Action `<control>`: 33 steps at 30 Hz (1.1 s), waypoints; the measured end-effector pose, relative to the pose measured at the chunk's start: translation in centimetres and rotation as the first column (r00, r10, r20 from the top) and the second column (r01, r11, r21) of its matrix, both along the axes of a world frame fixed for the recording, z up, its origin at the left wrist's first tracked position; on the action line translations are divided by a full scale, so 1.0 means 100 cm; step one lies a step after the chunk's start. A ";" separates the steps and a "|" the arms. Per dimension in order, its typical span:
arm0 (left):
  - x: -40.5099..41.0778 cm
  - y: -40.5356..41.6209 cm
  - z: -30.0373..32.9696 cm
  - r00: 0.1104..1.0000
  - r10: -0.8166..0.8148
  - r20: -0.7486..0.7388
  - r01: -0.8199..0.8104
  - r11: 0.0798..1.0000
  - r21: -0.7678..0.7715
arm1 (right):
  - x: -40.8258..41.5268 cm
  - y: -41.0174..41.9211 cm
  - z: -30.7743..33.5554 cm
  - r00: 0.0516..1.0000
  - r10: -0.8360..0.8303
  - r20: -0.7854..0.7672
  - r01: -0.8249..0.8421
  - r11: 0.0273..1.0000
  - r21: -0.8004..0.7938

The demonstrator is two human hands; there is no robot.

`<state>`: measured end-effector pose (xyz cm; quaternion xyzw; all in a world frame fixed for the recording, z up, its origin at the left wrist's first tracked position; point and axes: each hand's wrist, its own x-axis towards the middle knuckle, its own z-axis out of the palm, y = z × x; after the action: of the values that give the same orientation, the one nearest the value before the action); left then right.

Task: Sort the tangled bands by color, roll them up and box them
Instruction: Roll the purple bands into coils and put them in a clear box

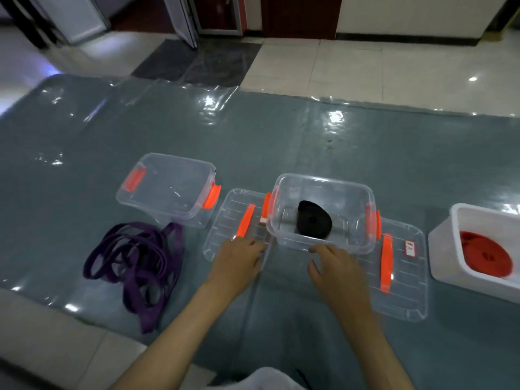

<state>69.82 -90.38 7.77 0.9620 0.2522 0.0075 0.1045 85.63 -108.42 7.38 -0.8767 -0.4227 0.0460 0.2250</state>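
Note:
A rolled black band (313, 220) lies inside the middle clear box (320, 246) with orange latches. A loose purple band (135, 263) is heaped in a tangle on the mat at the left. A rolled red band (485, 254) sits in the white box (455, 249) at the right. My left hand (237, 260) rests with relaxed fingers on a clear lid (225, 220) left of the middle box. My right hand (334, 266) hovers with loosely curled fingers just before the middle box's near rim, holding nothing.
A second clear box (168, 175) stands at the back left with nothing in it. Another clear lid (405, 282) with an orange handle lies right of the middle box. All rest on a grey-green mat (281, 136) over a tiled floor.

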 end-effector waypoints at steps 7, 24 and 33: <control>-0.089 0.034 -0.012 0.996 0.038 -0.081 -0.034 0.998 0.053 | -0.064 0.028 -0.006 0.999 0.013 -0.029 -0.015 0.998 -0.054; -0.253 0.242 -0.034 0.996 0.068 -0.061 -0.073 0.993 -0.091 | -0.274 0.217 -0.034 0.957 -0.080 -0.280 0.032 0.985 -0.171; -0.301 0.274 -0.043 0.987 0.162 0.012 -0.135 0.859 -0.493 | -0.347 0.259 -0.079 0.825 -0.214 -0.523 -0.120 0.838 -0.532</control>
<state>39.73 -63.03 3.48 0.8811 0.3163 -0.0233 0.3510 50.90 -82.48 -0.48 -0.8610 -0.2836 0.4140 0.0829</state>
